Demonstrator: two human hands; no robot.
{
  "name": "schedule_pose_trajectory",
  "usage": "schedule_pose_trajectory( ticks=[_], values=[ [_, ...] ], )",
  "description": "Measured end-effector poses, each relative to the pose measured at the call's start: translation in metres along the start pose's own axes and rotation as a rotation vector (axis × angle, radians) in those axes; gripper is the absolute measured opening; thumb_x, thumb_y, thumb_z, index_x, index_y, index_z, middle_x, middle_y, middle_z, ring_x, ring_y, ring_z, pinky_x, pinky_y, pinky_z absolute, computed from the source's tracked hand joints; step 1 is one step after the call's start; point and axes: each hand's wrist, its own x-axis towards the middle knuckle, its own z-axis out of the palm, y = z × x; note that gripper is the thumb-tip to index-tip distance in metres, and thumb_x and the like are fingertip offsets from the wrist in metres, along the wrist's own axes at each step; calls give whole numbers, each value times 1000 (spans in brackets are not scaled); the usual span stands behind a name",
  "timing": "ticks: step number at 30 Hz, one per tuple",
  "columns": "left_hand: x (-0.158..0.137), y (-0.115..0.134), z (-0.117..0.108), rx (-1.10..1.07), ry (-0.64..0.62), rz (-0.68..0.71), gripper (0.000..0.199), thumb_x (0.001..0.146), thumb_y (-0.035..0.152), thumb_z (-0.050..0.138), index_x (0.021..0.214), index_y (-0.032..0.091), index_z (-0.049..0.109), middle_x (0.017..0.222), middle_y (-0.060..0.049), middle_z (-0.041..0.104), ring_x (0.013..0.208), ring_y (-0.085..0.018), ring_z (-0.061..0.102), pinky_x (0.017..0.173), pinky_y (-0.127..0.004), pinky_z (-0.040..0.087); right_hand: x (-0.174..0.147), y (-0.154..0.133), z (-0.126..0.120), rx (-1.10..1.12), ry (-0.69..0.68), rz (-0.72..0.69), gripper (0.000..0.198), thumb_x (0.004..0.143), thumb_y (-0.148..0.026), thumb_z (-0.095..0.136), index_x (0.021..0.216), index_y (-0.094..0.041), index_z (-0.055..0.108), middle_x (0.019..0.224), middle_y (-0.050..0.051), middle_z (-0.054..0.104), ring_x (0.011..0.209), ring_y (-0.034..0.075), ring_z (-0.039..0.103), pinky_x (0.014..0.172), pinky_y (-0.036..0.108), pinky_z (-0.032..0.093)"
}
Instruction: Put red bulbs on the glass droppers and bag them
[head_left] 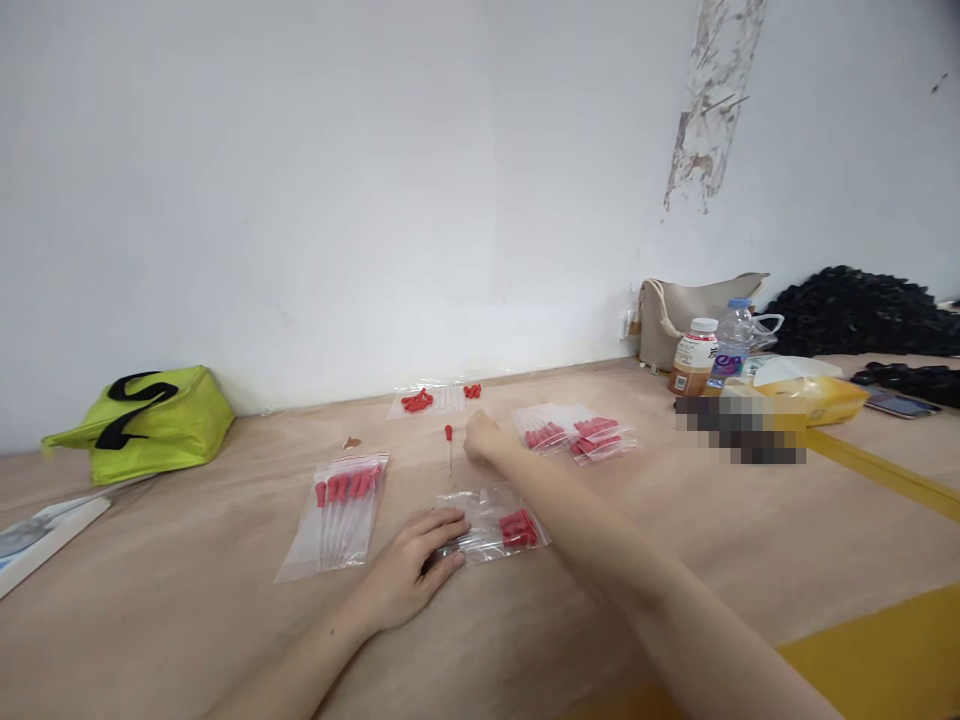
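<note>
My left hand (420, 560) lies on the table, fingers apart, its tips on the left edge of a clear zip bag (484, 510) with red rubber bulbs (517, 528) at its right end. Beyond that bag, my right hand (482, 438) is curled; whatever its fingers hold, if anything, is hidden. Just left of it, a single dropper (450, 445) with a red bulb stretches toward the bag. To the left lies a zip bag (349, 515) of several red-bulbed droppers. Loose red bulbs (418, 401) sit on clear plastic near the wall.
More bags of red-bulbed droppers (574, 432) lie right of my right hand. A yellow-green bag (161, 420) stands at left. On the right are bottles (694, 358), a tissue pack (814, 392), a beige bag (697, 305) and a black heap (855, 310). Yellow tape (885, 472) crosses the table.
</note>
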Motion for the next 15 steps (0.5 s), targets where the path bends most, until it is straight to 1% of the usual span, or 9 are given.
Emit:
schedule_pose_trajectory(
  ticks=[2, 3, 5, 6, 8, 9, 11, 13, 15],
  values=[
    [0, 0, 0, 10, 0, -5, 33, 86, 32, 44, 119, 27, 50, 123, -4, 51, 113, -21, 45, 96, -42, 36, -4, -3, -25, -62, 7, 21, 41, 65, -4, 60, 104, -2, 49, 89, 16, 58, 87, 27, 55, 77, 40, 42],
    [0, 0, 0, 15, -1, -8, 33, 86, 32, 44, 119, 27, 50, 123, -4, 51, 113, -21, 45, 97, -42, 36, -9, -3, -40, -84, 15, 14, 44, 64, -3, 58, 107, -3, 47, 86, 15, 58, 86, 26, 55, 77, 38, 42],
    [0, 1, -1, 20, -5, -15, 34, 86, 32, 44, 119, 27, 50, 124, -4, 50, 113, -21, 45, 97, -43, 36, -25, 1, -71, -110, 38, -21, 52, 65, -6, 55, 115, -10, 40, 81, 8, 58, 80, 21, 57, 73, 33, 44],
    [0, 1, -1, 18, -5, -18, 34, 86, 32, 44, 119, 27, 50, 124, -4, 50, 113, -21, 45, 96, -43, 36, -36, 6, -85, -109, 70, -54, 57, 66, -8, 53, 120, -12, 34, 75, 4, 57, 72, 18, 58, 68, 30, 45],
    [1, 2, -2, 8, 1, -21, 33, 86, 33, 43, 118, 27, 51, 124, -3, 50, 112, -21, 46, 96, -42, 37, -60, 21, -108, -23, 109, -34, 65, 66, -13, 51, 125, -15, 22, 62, -4, 52, 53, 13, 56, 55, 26, 46],
    [1, 2, -2, 4, 4, -22, 33, 86, 33, 43, 118, 27, 51, 123, -3, 51, 112, -21, 46, 95, -42, 37, -71, 29, -115, 54, 135, -8, 66, 67, -16, 51, 125, -16, 19, 59, -6, 50, 47, 12, 54, 49, 25, 45],
    [2, 3, -3, 2, 4, -27, 33, 86, 33, 43, 117, 27, 52, 123, -3, 51, 111, -21, 47, 95, -42, 37, -92, 44, -121, 223, 167, 39, 63, 67, -20, 51, 122, -19, 19, 57, -8, 48, 46, 13, 54, 46, 25, 46],
    [2, 3, -3, 7, 1, -31, 33, 86, 34, 43, 117, 27, 52, 123, -3, 51, 111, -21, 47, 95, -42, 37, -105, 53, -118, 358, 177, 83, 59, 68, -23, 53, 117, -21, 20, 57, -9, 48, 47, 14, 56, 48, 28, 49],
    [2, 3, -2, 16, -2, -27, 33, 86, 34, 43, 118, 27, 51, 124, -3, 50, 112, -21, 46, 95, -42, 37, -111, 54, -112, 451, 176, 108, 54, 69, -24, 53, 113, -23, 22, 58, -8, 49, 48, 14, 57, 51, 30, 50]
  ],
)
